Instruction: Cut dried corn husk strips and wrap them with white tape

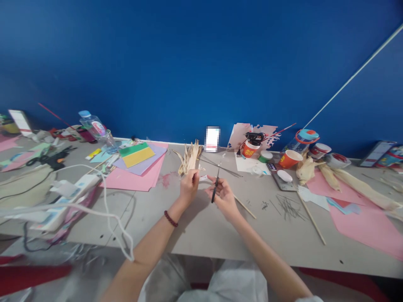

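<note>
Near the table's middle, my left hand has its fingers pinched together, with a small whitish piece at the fingertips. What exactly it holds is too small to make out. Just to its right, my right hand is closed round dark scissors, their blades pointing up and away from me. The whitish piece lies between the two hands. Behind my left hand is a bundle of dried husk strips. A thin stick lies beside my right hand.
A lit phone leans on the blue wall. Pink sheets, a power strip and a bottle are at left. Orange cups, wires, a phone under a white oval object and husks are at right.
</note>
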Action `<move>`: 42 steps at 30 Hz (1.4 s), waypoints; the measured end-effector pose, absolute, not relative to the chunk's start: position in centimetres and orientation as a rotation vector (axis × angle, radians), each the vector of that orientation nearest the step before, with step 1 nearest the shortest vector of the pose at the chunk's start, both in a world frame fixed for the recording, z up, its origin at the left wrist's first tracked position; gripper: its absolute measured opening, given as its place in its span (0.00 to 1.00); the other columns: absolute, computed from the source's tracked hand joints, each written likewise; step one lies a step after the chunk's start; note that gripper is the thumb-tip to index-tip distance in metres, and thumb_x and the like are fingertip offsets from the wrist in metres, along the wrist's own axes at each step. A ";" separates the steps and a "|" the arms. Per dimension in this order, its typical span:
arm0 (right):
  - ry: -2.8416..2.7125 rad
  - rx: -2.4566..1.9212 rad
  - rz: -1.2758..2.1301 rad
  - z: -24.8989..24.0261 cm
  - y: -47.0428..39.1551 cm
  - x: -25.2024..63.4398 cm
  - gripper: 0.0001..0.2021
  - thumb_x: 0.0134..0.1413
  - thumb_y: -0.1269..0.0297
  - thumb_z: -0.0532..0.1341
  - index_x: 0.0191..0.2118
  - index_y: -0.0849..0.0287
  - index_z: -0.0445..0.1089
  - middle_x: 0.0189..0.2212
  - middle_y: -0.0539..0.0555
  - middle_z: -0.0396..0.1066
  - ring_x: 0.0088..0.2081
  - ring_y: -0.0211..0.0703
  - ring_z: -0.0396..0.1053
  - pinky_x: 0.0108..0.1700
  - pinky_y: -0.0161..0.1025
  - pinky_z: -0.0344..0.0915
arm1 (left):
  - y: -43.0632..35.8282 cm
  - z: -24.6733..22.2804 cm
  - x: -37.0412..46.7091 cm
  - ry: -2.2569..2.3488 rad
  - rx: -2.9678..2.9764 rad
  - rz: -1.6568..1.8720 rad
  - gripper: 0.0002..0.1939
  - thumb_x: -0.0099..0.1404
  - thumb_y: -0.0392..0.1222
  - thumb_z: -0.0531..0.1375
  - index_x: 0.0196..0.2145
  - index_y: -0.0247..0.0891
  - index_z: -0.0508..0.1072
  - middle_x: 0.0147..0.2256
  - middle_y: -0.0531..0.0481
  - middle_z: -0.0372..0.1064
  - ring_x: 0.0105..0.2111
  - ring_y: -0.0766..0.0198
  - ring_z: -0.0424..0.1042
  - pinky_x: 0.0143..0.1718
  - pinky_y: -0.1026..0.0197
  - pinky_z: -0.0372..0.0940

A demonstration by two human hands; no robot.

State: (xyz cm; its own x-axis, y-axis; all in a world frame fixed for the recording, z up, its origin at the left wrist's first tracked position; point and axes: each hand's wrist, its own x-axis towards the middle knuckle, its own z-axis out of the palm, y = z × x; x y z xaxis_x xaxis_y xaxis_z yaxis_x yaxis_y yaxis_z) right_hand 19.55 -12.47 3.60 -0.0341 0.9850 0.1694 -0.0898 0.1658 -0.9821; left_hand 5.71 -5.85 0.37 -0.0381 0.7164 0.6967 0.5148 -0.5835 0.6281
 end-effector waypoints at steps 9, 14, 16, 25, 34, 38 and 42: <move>-1.497 -1.466 0.722 1.6 -11.7 21.1 0.14 0.42 0.58 0.61 0.34 0.57 0.60 0.24 0.47 0.64 0.24 0.35 0.61 0.27 0.33 0.58 | -5.8 0.8 5.4 1.330 1.881 1.751 0.08 0.66 0.42 0.50 0.35 0.38 0.66 0.25 0.53 0.64 0.22 0.69 0.63 0.26 0.67 0.59; -1.663 -1.663 0.642 1.7 -12.1 20.9 0.14 0.45 0.53 0.57 0.34 0.56 0.60 0.22 0.46 0.64 0.24 0.38 0.62 0.27 0.34 0.55 | -5.9 0.8 5.5 1.300 1.817 1.802 0.08 0.66 0.43 0.50 0.35 0.37 0.65 0.26 0.51 0.64 0.24 0.69 0.65 0.27 0.66 0.60; -1.687 -1.727 0.612 2.1 -12.3 20.7 0.15 0.45 0.50 0.58 0.34 0.55 0.61 0.22 0.46 0.65 0.24 0.39 0.64 0.26 0.34 0.54 | -5.9 0.9 5.5 1.311 1.800 1.828 0.09 0.66 0.44 0.50 0.35 0.37 0.65 0.26 0.51 0.65 0.24 0.69 0.65 0.27 0.66 0.61; -1.704 -1.760 0.521 2.6 -12.7 20.2 0.15 0.44 0.49 0.58 0.30 0.55 0.63 0.18 0.46 0.65 0.22 0.39 0.63 0.24 0.34 0.51 | -5.9 1.5 5.4 1.383 1.805 1.865 0.09 0.66 0.44 0.50 0.34 0.38 0.66 0.26 0.51 0.63 0.23 0.68 0.63 0.27 0.65 0.59; -1.587 -1.600 0.802 2.1 -12.5 20.2 0.17 0.44 0.47 0.59 0.24 0.56 0.59 0.17 0.45 0.62 0.19 0.35 0.56 0.22 0.32 0.50 | -5.9 1.1 5.4 1.367 1.855 1.861 0.09 0.66 0.44 0.50 0.35 0.37 0.66 0.26 0.50 0.64 0.24 0.68 0.63 0.27 0.65 0.59; -1.477 -1.514 1.092 1.8 -12.2 20.4 0.17 0.43 0.48 0.61 0.23 0.57 0.59 0.14 0.44 0.58 0.16 0.31 0.51 0.18 0.30 0.46 | -6.0 1.3 5.3 1.325 1.836 1.864 0.10 0.66 0.45 0.51 0.34 0.37 0.67 0.26 0.51 0.64 0.23 0.68 0.62 0.26 0.65 0.59; -1.371 -1.476 1.292 1.6 -12.0 20.6 0.17 0.41 0.49 0.62 0.23 0.57 0.59 0.11 0.43 0.58 0.12 0.29 0.48 0.14 0.30 0.43 | -6.0 1.4 5.3 1.316 1.829 1.872 0.10 0.65 0.46 0.51 0.34 0.38 0.67 0.26 0.51 0.64 0.22 0.68 0.62 0.26 0.65 0.58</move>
State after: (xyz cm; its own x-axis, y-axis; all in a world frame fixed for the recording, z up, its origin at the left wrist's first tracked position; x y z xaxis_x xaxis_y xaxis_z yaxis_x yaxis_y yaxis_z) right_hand 20.59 -11.96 1.61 -0.0741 0.9795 -0.1874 0.2451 -0.1643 -0.9555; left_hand 5.29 -6.00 1.39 -0.2071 0.6891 0.6944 0.4203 -0.5783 0.6992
